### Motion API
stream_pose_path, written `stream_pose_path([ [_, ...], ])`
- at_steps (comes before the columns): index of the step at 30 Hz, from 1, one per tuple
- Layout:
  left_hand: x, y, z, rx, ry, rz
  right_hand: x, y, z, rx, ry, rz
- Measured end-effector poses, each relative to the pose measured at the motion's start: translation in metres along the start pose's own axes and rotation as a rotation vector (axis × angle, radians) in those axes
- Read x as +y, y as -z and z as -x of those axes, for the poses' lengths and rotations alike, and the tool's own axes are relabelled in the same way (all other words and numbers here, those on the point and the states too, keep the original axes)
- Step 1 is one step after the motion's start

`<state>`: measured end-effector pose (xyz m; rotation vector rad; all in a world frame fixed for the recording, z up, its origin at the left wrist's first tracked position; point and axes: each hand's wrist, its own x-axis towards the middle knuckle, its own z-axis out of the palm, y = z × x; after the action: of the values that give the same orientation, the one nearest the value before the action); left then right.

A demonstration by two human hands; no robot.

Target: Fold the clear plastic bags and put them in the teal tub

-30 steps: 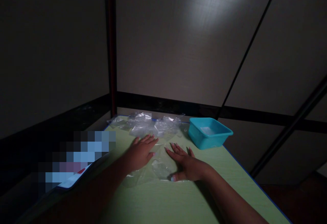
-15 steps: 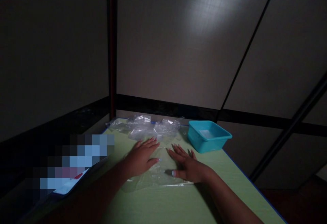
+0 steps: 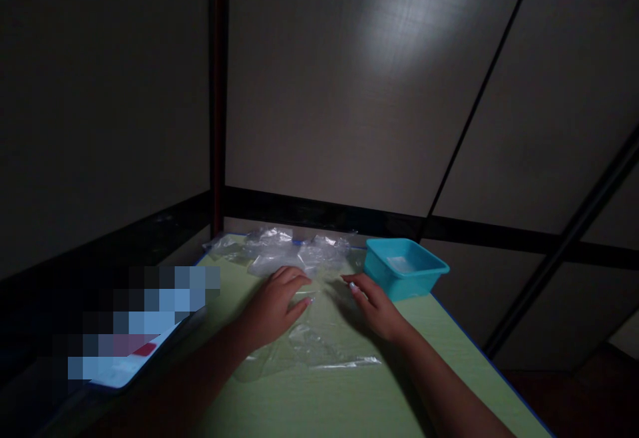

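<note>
A clear plastic bag (image 3: 324,341) lies spread flat on the pale green table (image 3: 279,401) in front of me. My left hand (image 3: 277,308) is on its left part, fingers bent, the thumb well apart from them. Over the bag's upper right part is my right hand (image 3: 377,308), raised off the table with a shadow beneath it. Its thumb and index finger come together in a pinch; whether anything is between them is too small to tell. The other fingers of this hand are hidden.
Crumpled clear plastic bags (image 3: 277,255) lie along the far edge. A turquoise plastic basket (image 3: 407,278) with something pale inside stands at the back right. At the left edge is a bright, pixelated flat object (image 3: 120,371). Dark panelled walls (image 3: 324,105) rise behind the table.
My right hand has risen from lying flat on the bag, and its thumb and index finger have drawn together. My left hand's fingers have bent. The bag has hardly moved.
</note>
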<state>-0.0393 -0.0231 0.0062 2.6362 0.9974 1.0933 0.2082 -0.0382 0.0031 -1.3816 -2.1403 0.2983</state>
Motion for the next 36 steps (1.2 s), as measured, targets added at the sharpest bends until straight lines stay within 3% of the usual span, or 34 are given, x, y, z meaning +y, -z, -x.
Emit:
stream_pose_path([
  [3,0.002,-0.002,0.002,-0.092,0.001,-0.032,0.005,-0.003,-0.003,0.045,0.013,0.030],
  [6,-0.001,-0.005,0.003,-0.139,0.013,-0.051,0.011,-0.007,-0.005,0.067,-0.071,0.142],
  [11,-0.003,-0.005,0.003,-0.113,-0.005,-0.033,0.019,-0.008,-0.005,0.075,-0.274,0.307],
  [19,0.000,-0.008,0.005,-0.161,-0.038,0.030,0.024,-0.006,-0.003,0.011,-0.448,0.329],
  [36,-0.010,-0.012,0.011,-0.195,0.076,-0.107,0.034,-0.009,-0.003,0.012,-0.396,0.256],
])
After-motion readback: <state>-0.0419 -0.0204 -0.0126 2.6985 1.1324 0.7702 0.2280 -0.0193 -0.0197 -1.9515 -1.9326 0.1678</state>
